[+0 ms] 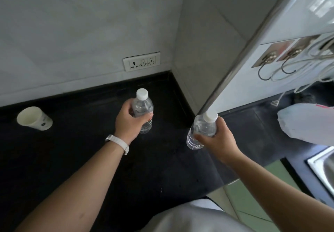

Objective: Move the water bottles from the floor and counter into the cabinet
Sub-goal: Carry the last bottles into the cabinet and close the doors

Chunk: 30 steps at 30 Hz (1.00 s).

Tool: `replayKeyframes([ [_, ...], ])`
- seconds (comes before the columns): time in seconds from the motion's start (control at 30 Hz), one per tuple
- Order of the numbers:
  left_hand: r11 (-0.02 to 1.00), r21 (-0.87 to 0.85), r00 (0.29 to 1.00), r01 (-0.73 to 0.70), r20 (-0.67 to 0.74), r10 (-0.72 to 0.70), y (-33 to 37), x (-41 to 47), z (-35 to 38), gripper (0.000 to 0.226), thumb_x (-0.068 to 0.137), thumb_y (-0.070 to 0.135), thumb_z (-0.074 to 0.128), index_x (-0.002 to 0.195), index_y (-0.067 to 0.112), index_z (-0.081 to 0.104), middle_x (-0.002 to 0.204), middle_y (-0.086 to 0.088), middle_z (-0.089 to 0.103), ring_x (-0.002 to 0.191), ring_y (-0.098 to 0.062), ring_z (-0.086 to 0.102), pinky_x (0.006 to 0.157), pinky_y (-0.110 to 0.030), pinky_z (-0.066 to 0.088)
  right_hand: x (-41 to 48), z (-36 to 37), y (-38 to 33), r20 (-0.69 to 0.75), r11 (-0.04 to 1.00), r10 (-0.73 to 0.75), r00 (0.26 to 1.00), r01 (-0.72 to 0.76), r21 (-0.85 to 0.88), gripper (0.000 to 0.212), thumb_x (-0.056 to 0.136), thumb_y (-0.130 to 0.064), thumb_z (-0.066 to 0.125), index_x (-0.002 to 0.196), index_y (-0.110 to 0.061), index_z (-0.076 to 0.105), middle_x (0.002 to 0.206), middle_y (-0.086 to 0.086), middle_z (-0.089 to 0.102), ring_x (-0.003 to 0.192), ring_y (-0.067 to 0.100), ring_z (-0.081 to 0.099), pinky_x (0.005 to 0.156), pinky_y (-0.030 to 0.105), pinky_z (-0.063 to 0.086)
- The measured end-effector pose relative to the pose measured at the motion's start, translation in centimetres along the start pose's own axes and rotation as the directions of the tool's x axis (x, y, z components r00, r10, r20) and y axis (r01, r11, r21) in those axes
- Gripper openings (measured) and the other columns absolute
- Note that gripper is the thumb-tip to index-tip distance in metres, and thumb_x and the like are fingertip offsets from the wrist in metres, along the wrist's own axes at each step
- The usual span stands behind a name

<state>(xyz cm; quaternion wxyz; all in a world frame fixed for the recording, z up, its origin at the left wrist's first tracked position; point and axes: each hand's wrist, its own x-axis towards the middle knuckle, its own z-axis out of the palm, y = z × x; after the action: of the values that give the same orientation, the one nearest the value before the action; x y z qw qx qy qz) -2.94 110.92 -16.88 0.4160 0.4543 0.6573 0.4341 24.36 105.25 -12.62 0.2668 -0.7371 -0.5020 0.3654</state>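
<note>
My left hand [129,121] grips a clear water bottle [143,105] with a white cap, held upright over the black counter [81,159] near its back corner. My right hand [215,137] grips a second clear, white-capped water bottle [200,128], tilted slightly, just below the edge of an open white cabinet door [244,51]. Whether either bottle touches the counter, I cannot tell. The cabinet's inside is out of view.
A paper cup [34,118] lies on its side on the counter at the left. A wall socket [141,61] sits above the counter's back edge. At the right are wall hooks [267,69], a white plastic bag [305,121] and a steel sink [323,165].
</note>
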Motion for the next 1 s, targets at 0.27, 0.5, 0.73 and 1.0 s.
replayKeyframes([
  [0.27,0.997,-0.077,1.0,-0.02,-0.026,0.018,1.2,-5.8,-1.0,0.052,0.072,0.021,0.09,0.111,0.039,0.06,0.107,0.014,0.07,0.097,0.004,0.066,0.083,-0.021,0.053,-1.1,-0.6,-1.1,0.064,0.992,-0.122,0.99,0.12,0.031,0.061,0.067,-0.025,0.087,0.117,-0.031,0.051,0.098,-0.013,0.065,0.089,0.003,0.062,0.072,0.026,0.048],
  [0.5,0.992,-0.103,0.987,-0.075,-0.148,0.059,4.4,-10.7,-0.9,0.052,0.072,0.017,0.089,0.111,0.036,0.061,0.105,0.02,0.069,0.099,-0.001,0.067,0.084,-0.024,0.053,-1.5,-2.1,-1.7,0.192,0.962,-0.271,0.943,0.259,0.086,0.055,0.07,-0.027,0.085,0.111,-0.035,0.05,0.095,-0.014,0.064,0.086,0.001,0.061,0.066,0.019,0.045],
  [0.73,0.991,-0.113,0.947,-0.073,-0.32,0.033,7.1,-16.0,0.9,0.052,0.071,0.015,0.089,0.109,0.037,0.061,0.104,0.019,0.07,0.098,0.0,0.067,0.081,-0.021,0.051,-0.7,-4.4,-1.6,0.368,0.921,-0.39,0.844,0.365,0.139,0.064,0.069,-0.029,0.086,0.118,-0.038,0.046,0.102,-0.016,0.063,0.092,0.004,0.062,0.078,0.027,0.05],
  [1.0,0.991,-0.136,0.859,-0.001,-0.508,-0.069,8.6,-22.4,3.5,0.054,0.071,0.018,0.09,0.111,0.039,0.06,0.105,0.018,0.07,0.099,-0.002,0.068,0.083,-0.025,0.053,-2.1,-5.3,-0.7,0.551,0.861,-0.498,0.67,0.46,0.219,0.068,0.07,-0.031,0.086,0.118,-0.045,0.04,0.102,-0.022,0.061,0.09,-0.009,0.06,0.072,0.015,0.046],
])
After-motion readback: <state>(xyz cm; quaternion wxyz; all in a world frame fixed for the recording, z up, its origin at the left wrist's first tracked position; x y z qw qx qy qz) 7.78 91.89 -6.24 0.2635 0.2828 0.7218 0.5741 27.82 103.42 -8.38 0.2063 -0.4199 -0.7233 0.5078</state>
